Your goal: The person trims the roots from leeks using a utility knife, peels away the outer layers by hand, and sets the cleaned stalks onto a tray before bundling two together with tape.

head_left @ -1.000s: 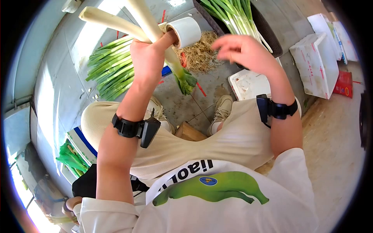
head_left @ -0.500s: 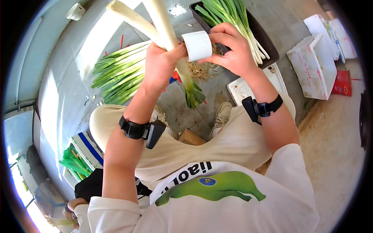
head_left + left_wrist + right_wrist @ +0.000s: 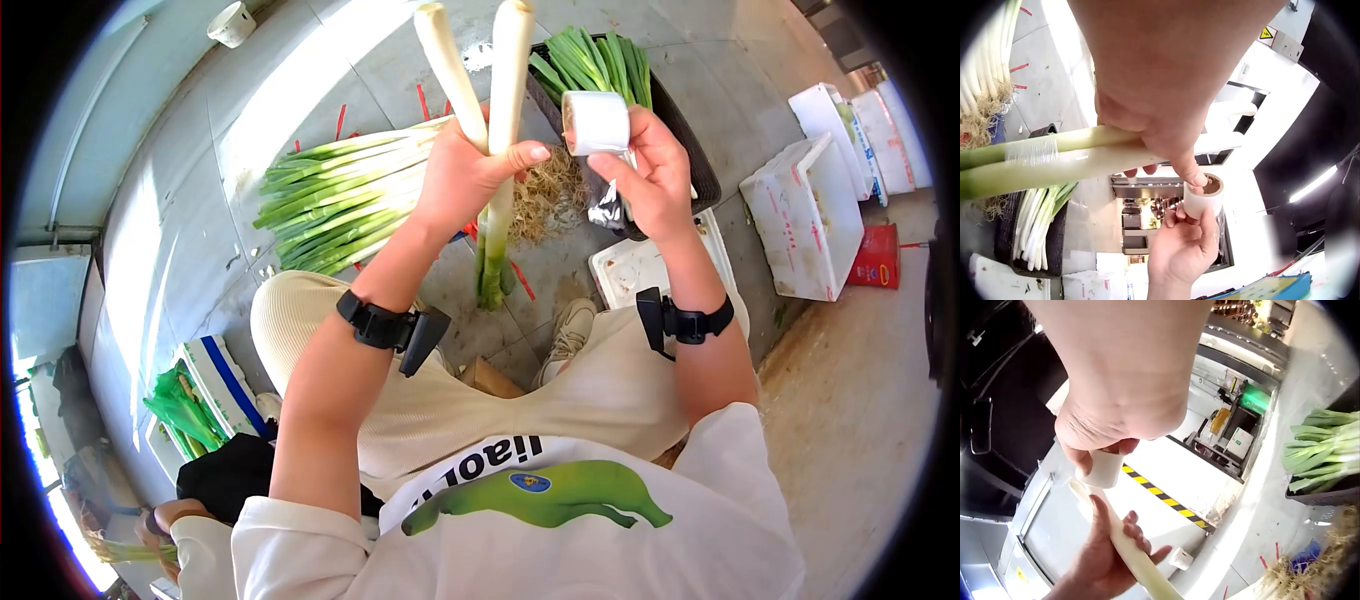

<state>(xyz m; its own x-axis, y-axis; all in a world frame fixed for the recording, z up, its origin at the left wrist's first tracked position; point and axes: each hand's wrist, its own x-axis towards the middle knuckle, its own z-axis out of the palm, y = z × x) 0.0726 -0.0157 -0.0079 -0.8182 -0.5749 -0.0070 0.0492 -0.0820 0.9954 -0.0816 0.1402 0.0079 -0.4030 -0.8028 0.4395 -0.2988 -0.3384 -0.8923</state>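
Observation:
In the head view my left hand grips two thick leeks, thumb laid across them, white ends up and green ends down. Clear film wraps both stalks in the left wrist view. My right hand holds a white tape roll by its side, just right of the leeks. In the right wrist view the roll is between the right fingers, above the left hand.
Many leeks lie on the floor at left, roots toward the middle. A dark crate with green onions stands behind the right hand. A white foam lid, foam boxes and a red packet are at right.
The tape roll has gone from the left hand to the right hand and moved right, away from the leeks. The leeks now stand more upright, and the left hand has shifted right.

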